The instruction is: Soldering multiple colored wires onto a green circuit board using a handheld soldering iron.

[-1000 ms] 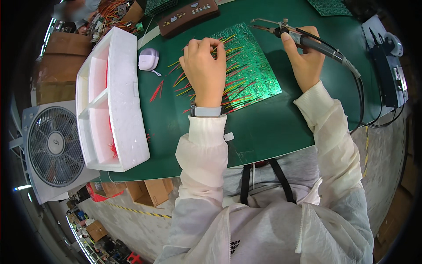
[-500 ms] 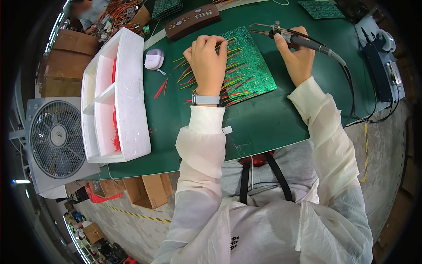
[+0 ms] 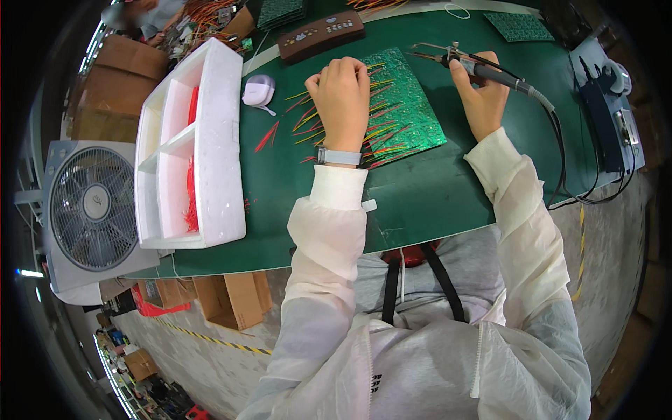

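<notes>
My left hand (image 3: 341, 101) is closed over the left edge of a green circuit board (image 3: 418, 115), its fingers curled down. Whatever sits between those fingertips is hidden. Rows of thin red and yellow wires (image 3: 383, 133) lie across that edge, some passing beneath the hand. Off the board's far right side, my right hand (image 3: 483, 98) grips a soldering iron (image 3: 500, 75) with a thin metal feed arm on its front. The iron's tip points left, near the board's far corner; whether it touches anything cannot be made out.
At left stands a white foam box (image 3: 218, 154) with red wires in its compartments. Near it are loose red wires (image 3: 266, 136) and a lilac case (image 3: 258, 91). A brown case (image 3: 322, 36) lies behind, a soldering station (image 3: 603, 112) at right, a fan (image 3: 94, 203) far left.
The whole view has shifted slightly, so the table's things sit a little further right. Both hands keep about the same pose over the board and on the soldering iron.
</notes>
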`<state>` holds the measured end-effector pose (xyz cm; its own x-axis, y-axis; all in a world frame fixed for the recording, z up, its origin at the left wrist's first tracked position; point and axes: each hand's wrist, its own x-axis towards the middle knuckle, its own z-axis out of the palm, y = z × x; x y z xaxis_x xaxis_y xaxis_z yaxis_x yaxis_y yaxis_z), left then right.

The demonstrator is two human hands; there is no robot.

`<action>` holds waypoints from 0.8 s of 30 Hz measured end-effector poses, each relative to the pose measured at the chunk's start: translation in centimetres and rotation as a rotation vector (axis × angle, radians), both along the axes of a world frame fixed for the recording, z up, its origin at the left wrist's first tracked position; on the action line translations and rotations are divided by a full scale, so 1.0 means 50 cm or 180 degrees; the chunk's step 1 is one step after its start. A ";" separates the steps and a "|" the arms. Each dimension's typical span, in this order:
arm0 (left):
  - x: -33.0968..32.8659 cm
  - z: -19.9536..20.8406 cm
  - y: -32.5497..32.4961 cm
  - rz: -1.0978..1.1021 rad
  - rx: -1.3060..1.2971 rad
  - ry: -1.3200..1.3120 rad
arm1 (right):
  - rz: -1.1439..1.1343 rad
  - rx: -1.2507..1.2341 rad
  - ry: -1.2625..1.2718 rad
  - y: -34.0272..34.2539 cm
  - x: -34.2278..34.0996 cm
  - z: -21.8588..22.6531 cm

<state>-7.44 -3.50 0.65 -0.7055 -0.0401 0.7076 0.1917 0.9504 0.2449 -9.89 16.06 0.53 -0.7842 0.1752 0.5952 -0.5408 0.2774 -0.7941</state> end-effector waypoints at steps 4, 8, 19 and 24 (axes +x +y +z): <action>0.081 0.082 0.000 -0.0264 0.0132 0.0440 | -0.0157 -0.0082 0.0016 0.006 0.006 -0.002; 0.182 0.226 -0.088 -0.0358 0.0579 0.0310 | -0.0223 -0.0255 -0.0181 0.022 -0.008 -0.011; 0.079 0.102 -0.923 0.1828 0.0031 -0.1429 | -0.0265 0.0142 0.0134 -0.013 0.009 0.013; 0.072 0.056 -0.994 0.0844 0.1065 -0.1907 | -0.0288 0.0106 0.0208 -0.016 0.022 0.009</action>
